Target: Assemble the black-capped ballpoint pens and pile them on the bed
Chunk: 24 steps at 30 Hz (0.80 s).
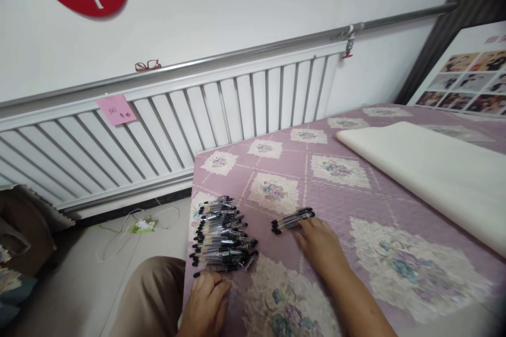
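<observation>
A row of clear-barrelled pens with black caps [221,237] lies at the near left edge of the bed, side by side in an uneven stack. At the bottom end of this row is my left hand [207,300], its fingers bent and close together over a pen whose dark tip [196,275] sticks out. A smaller bunch of similar pens [291,220] lies to the right. My right hand [319,246] pinches the right end of that bunch between thumb and fingers, palm down. Its fingertips are partly hidden.
Pens rest on a purple quilted bedspread [272,152] with flower patches. A folded cream sheet [427,163] lies at right. Behind stands a white radiator [237,110] with a pink note [116,109]. A power strip [144,226] and cables lie on the floor.
</observation>
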Motion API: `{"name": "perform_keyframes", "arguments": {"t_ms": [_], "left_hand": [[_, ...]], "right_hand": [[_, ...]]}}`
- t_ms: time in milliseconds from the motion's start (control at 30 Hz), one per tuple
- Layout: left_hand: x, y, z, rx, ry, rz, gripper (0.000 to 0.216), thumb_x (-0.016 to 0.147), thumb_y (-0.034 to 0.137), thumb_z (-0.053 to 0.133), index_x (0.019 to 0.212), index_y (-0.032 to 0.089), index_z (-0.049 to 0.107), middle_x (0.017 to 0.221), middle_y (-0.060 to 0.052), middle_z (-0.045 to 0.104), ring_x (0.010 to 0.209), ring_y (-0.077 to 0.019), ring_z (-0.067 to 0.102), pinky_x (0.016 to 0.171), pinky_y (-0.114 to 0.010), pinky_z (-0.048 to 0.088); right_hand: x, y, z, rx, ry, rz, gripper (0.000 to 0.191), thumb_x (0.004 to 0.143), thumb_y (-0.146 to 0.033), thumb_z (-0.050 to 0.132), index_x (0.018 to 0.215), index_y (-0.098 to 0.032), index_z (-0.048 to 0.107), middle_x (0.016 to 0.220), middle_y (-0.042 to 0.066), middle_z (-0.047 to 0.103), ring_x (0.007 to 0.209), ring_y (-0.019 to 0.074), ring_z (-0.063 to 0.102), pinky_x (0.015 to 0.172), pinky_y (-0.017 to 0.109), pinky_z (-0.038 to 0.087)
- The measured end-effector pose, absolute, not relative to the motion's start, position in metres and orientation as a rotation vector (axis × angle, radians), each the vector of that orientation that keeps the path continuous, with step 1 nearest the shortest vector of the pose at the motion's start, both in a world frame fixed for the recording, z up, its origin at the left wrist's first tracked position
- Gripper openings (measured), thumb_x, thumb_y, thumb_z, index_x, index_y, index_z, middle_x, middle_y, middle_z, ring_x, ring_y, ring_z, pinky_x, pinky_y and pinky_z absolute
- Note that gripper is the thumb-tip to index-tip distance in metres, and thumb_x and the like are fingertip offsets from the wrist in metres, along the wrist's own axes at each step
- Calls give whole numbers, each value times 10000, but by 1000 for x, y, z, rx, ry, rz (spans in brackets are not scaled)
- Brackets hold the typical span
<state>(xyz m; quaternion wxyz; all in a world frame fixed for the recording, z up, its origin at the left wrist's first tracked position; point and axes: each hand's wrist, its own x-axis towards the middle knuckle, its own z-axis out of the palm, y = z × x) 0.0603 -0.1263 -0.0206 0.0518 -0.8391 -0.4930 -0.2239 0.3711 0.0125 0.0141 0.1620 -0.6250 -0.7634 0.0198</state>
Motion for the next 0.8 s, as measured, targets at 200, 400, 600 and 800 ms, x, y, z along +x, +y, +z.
{"name": "perform_keyframes", "arguments": {"t_ms": [200,400,600,800], "left_hand": [[68,-128,-10,-2542,-1549,-755,240,862,127,441,1033,203,593,913,-74,596,812,-195,564,698,-312,476],[71,-127,-9,-2513,-1522,-838,228,854,120,451,997,200,609,885,-63,596,789,-188,556,687,-304,465],[70,-127,-9,-2543,-1526,-809,232,853,116,442,994,200,606,898,-69,600,796,-193,559,684,-313,467],[69,-128,-8,-2531,-1485,-788,242,859,133,442,1043,185,591,942,-87,608,837,-197,575,716,-328,498]], "right_hand": [[370,12,13,-1774,-2211,83,241,827,-203,571,1062,-205,623,1054,100,619,1033,269,519,835,359,400],[368,8,14,-1811,-2222,69,230,841,-235,571,1063,-207,624,1035,102,606,1011,274,519,812,357,399],[369,4,17,-1875,-2263,126,277,812,-196,582,1082,-237,624,1052,93,602,1023,286,522,793,371,385],[366,-1,25,-1707,-2325,219,112,823,-206,560,886,-225,650,965,88,628,968,277,559,776,361,398]]}}
